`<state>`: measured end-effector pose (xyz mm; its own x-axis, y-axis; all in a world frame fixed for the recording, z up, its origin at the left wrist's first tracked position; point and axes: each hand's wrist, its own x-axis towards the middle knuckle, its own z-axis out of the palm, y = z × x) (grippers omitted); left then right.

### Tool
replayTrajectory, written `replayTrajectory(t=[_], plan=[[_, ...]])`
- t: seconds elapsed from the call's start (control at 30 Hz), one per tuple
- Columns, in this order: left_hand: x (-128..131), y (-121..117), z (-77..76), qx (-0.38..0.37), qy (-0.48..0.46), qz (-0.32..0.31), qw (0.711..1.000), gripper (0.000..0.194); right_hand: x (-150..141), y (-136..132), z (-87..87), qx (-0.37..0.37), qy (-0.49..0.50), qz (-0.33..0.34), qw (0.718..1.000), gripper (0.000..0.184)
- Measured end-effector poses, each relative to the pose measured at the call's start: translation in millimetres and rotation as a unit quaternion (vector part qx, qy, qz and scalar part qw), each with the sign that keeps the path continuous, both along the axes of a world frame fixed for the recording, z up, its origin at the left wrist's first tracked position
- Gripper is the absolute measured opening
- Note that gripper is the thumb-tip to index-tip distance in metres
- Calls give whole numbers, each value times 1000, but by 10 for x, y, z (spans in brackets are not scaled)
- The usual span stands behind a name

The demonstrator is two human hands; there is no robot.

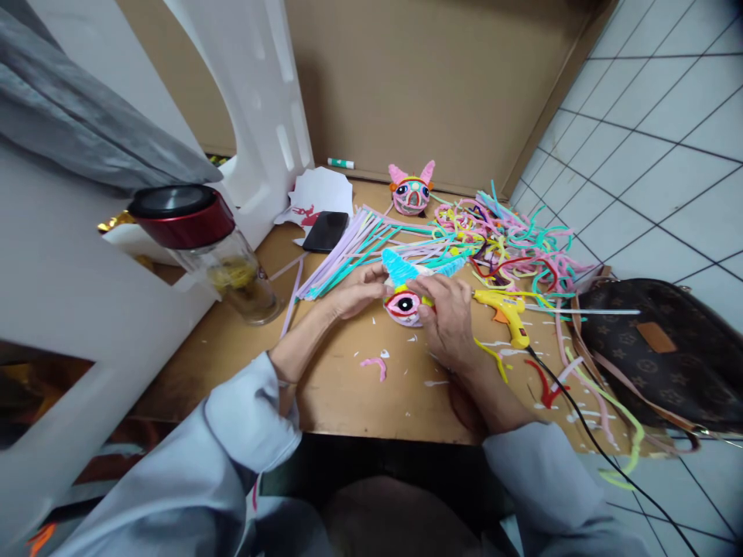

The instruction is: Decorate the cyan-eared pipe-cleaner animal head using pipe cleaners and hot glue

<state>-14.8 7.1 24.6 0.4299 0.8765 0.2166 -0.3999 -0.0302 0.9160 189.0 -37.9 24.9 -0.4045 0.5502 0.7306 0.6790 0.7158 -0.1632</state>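
Just above the table, a small animal head made of pipe cleaners (403, 308) sits between my two hands. Blue ears rise from it, and a pink-rimmed eye with a black pupil faces me. My left hand (363, 292) holds its left side near one ear, fingertips partly hidden behind it. Fingers of my right hand (448, 317) wrap over its top and right side, covering much of that half. To the right of that hand lies a yellow hot glue gun (505, 309) with a clear glue stick in its back. A pink pipe cleaner scrap (376, 366) rests on the table below the head.
A second head with pink ears (411, 193) stands at the back. Bundled pipe cleaners (348, 251), a tangled pile (511, 240), a phone (326, 232) and paper (322, 189) lie around. A glass bottle (232, 271) stands left, a brown bag (662, 348) right; a black cord (586, 425) trails off.
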Motion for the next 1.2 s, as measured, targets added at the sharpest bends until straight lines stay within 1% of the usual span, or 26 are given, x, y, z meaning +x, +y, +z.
replayTrajectory(t=[0.13,0.3,0.6,0.7,0.83,0.97,1.07,1.2], plan=[[9,18,-29,1,8,12,1000,40,0,-2,8,13,5,11,1000,42],[14,34,-64,-6,2,26,1000,40,-2,-1,1,-13,-5,2,1000,45],[2,26,-74,-27,0,15,1000,41,16,12,13,-19,-21,20,999,44],[2,21,-64,-29,1,19,999,42,19,14,16,-8,-31,30,999,44],[10,26,-74,-26,-3,19,999,41,2,3,23,-12,-50,13,999,45],[23,31,-98,-26,-4,21,999,38,-33,-14,49,-25,-60,15,998,46],[31,21,-87,-20,-12,15,1000,36,-57,-25,71,-12,-76,5,997,44],[28,13,-52,-11,-24,-11,1000,32,-66,-38,85,4,-100,-5,995,42]])
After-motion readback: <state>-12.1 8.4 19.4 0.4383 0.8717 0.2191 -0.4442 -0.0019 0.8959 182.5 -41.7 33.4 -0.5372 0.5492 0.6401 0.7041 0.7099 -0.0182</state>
